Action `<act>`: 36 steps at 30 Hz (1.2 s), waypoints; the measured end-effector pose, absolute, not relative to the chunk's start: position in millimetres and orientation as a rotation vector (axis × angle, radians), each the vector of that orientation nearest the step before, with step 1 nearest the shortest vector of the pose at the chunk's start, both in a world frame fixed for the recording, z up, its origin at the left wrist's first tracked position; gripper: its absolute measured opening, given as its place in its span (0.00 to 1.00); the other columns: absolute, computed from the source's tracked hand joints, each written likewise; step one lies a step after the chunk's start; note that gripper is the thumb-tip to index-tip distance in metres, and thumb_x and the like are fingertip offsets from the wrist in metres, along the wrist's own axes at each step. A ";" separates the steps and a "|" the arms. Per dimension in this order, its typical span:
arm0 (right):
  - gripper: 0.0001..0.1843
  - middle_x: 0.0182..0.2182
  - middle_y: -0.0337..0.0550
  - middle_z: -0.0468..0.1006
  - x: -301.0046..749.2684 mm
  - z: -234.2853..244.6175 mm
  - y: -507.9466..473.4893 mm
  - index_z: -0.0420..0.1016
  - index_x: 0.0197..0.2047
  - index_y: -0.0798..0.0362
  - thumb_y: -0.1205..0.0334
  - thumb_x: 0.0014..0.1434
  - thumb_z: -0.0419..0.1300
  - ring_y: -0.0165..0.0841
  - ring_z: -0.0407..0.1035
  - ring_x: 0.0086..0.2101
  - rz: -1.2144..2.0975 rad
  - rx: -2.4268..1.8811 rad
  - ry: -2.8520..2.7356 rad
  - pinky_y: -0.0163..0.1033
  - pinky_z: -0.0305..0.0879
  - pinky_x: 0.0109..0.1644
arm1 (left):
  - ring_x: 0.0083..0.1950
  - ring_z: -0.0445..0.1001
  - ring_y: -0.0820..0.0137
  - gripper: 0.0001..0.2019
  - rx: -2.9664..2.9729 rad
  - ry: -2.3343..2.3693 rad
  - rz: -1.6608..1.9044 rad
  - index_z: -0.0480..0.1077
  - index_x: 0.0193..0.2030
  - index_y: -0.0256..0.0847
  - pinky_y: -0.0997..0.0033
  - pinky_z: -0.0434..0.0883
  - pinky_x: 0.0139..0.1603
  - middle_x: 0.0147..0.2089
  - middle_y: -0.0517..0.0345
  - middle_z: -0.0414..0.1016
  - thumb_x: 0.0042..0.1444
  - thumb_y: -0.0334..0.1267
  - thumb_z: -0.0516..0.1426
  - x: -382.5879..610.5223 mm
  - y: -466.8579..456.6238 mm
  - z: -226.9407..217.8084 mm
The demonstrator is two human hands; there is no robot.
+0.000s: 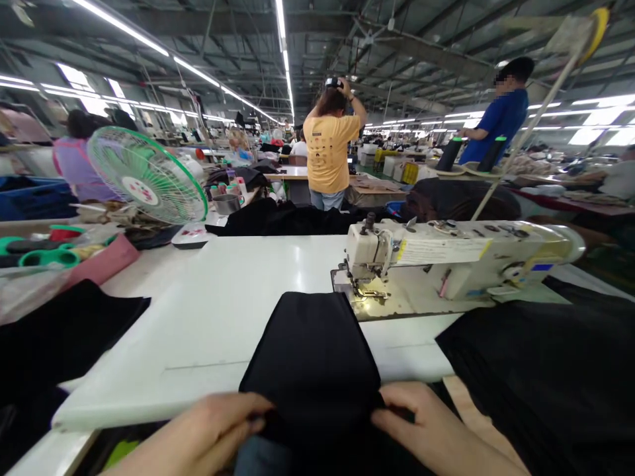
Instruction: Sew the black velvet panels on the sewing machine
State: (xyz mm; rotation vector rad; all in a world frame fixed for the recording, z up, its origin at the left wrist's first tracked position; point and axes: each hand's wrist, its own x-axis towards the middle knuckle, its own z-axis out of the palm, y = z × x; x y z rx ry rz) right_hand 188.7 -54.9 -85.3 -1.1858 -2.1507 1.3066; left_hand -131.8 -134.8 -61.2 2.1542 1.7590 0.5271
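Note:
A black fabric panel lies over the front edge of the white sewing table, its far end flat on the top. My left hand pinches its left edge, and my right hand pinches the right edge. Both hands are at the table's near edge, with fingertips partly hidden in the cloth. The lower part of the panel hangs toward me. Just beyond the panel's far right corner stands the white sewing machine, its needle area lit.
Stacked black fabric lies to the right, more black cloth to the left. A green-rimmed fan stands at the left back, near green thread spools. A person in a yellow shirt stands ahead; another in blue is at right.

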 end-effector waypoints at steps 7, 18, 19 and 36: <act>0.12 0.33 0.41 0.72 145.0 -105.6 36.2 0.66 0.26 0.50 0.60 0.61 0.59 0.38 0.69 0.36 0.673 -1.448 -1.978 0.40 0.64 0.43 | 0.34 0.73 0.63 0.14 2.002 2.063 0.475 0.63 0.26 0.44 0.66 0.67 0.38 0.29 0.56 0.72 0.62 0.44 0.50 -126.3 2.5 -72.7; 0.10 0.29 0.42 0.73 132.0 -130.8 65.3 0.65 0.24 0.49 0.69 0.51 0.62 0.42 0.70 0.37 0.686 -1.480 -1.819 0.45 0.63 0.47 | 0.38 0.71 0.65 0.06 1.894 1.968 0.781 0.62 0.30 0.43 0.66 0.69 0.43 0.33 0.57 0.71 0.53 0.28 0.53 -118.2 50.7 -103.6; 0.11 0.30 0.42 0.74 134.4 -130.2 63.7 0.64 0.23 0.49 0.68 0.51 0.62 0.42 0.70 0.39 0.720 -1.443 -1.793 0.45 0.63 0.48 | 0.38 0.71 0.66 0.04 1.879 1.955 0.856 0.63 0.32 0.43 0.66 0.69 0.43 0.34 0.57 0.71 0.56 0.31 0.52 -117.0 43.5 -102.4; 0.25 0.41 0.46 0.84 190.1 -109.6 19.5 0.83 0.41 0.52 0.45 0.43 0.75 0.46 0.76 0.46 1.187 -1.165 -1.131 0.44 0.72 0.53 | 0.41 0.74 0.68 0.09 0.961 1.225 1.575 0.79 0.34 0.40 0.71 0.69 0.44 0.40 0.56 0.79 0.49 0.43 0.68 -82.7 -23.0 -68.6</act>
